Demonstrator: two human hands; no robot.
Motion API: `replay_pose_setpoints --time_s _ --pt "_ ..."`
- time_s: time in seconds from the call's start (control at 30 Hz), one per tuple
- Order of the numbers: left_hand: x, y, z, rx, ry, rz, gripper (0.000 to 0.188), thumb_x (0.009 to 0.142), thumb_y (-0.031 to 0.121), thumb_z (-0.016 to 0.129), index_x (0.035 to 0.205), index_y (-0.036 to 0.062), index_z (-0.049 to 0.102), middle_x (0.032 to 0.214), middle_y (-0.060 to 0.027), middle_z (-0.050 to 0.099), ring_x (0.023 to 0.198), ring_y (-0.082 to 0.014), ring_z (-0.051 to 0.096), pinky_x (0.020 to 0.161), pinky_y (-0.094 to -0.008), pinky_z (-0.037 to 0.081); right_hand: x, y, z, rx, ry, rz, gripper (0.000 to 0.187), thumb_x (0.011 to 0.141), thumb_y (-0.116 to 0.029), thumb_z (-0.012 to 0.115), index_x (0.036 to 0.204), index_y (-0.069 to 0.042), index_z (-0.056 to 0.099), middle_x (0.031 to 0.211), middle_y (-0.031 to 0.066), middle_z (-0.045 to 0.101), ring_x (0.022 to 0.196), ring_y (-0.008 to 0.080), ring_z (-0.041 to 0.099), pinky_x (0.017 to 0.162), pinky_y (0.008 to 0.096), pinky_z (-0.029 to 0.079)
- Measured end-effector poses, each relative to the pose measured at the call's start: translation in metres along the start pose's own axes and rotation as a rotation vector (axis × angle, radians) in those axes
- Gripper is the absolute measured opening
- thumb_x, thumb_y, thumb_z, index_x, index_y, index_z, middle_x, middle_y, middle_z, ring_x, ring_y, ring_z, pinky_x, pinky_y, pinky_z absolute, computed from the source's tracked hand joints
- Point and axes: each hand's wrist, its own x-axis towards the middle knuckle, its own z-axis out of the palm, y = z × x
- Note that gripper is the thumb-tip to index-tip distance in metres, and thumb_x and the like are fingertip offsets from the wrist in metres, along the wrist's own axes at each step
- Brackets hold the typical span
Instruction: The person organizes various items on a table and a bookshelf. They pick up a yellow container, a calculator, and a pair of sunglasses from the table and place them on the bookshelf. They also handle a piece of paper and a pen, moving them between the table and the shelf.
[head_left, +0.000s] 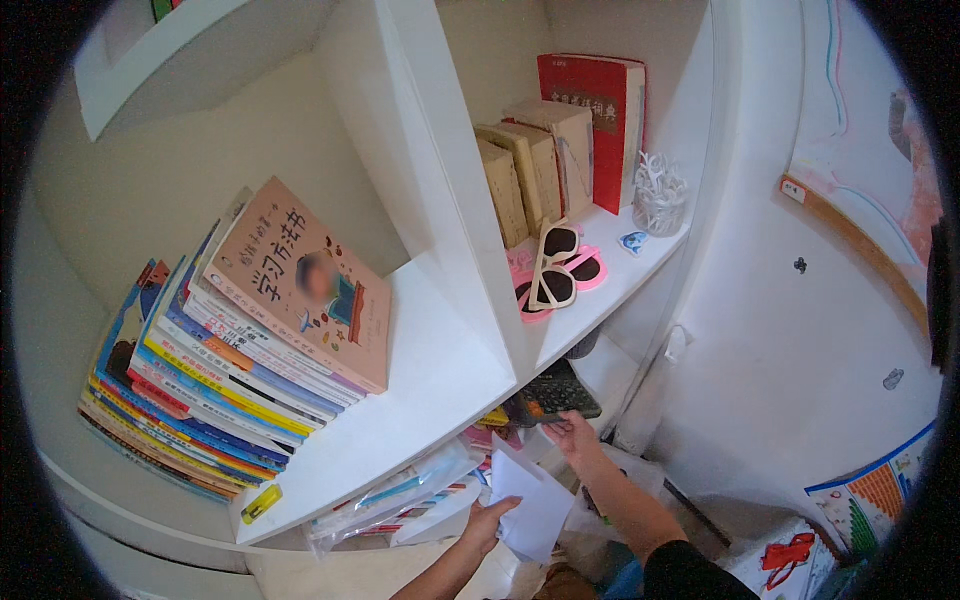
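Observation:
Folded white paper [530,500] is in my left hand [490,522], pinched at its lower left edge with the thumb on top. My right hand [572,437] reaches into the lower right compartment. Its fingers are closed at the near edge of a dark, flat item [558,392] with orange marks, perhaps a book or a box; the fingers' undersides are hidden. Just left of the paper, a clear plastic sleeve [420,485] with papers in it lies under the shelf board.
A row of books [230,340] leans on the left shelf, near a yellow sharpener-like item [262,503]. Above my right hand, sunglasses [553,265], thick books [520,180], a red book [610,130] and a clear jar [660,200] share a shelf. A white wall [780,340] bounds the right.

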Motion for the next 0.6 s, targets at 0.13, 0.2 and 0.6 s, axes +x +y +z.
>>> replay_pose_setpoints --time_s 0.13,0.2,0.6 --pt "-0.009 0.008 0.000 -0.007 0.012 0.000 0.038 0.067 0.002 0.067 0.102 0.0006 0.053 0.091 -0.0094 0.061 0.080 -0.0216 0.060 0.071 -0.0353 0.049 0.009 0.027 0.064 0.308 0.018 0.024 0.019 0.079 -0.010 0.054 0.092 0.003 0.049 0.099 0.0180 0.055 0.094 0.0315 0.055 0.085 0.0383 0.048" --pt "-0.011 0.009 -0.001 -0.013 0.007 -0.006 0.040 0.067 0.002 0.067 0.104 0.0008 0.052 0.091 -0.0097 0.060 0.080 -0.0223 0.060 0.072 -0.0358 0.049 0.018 0.029 0.100 0.440 0.069 -0.009 0.020 0.079 -0.011 0.052 0.093 0.003 0.049 0.100 0.0173 0.054 0.093 0.0302 0.055 0.085 0.0374 0.048" --pt "-0.012 0.012 -0.011 -0.015 0.018 -0.042 0.041 0.068 0.003 0.067 0.106 0.0026 0.052 0.094 -0.0096 0.060 0.085 -0.0231 0.059 0.074 -0.0373 0.049 0.060 0.059 0.179 0.413 -0.149 0.015 0.026 0.081 -0.014 0.049 0.104 -0.001 0.050 0.100 0.0115 0.055 0.088 0.0225 0.055 0.075 0.0329 0.049"
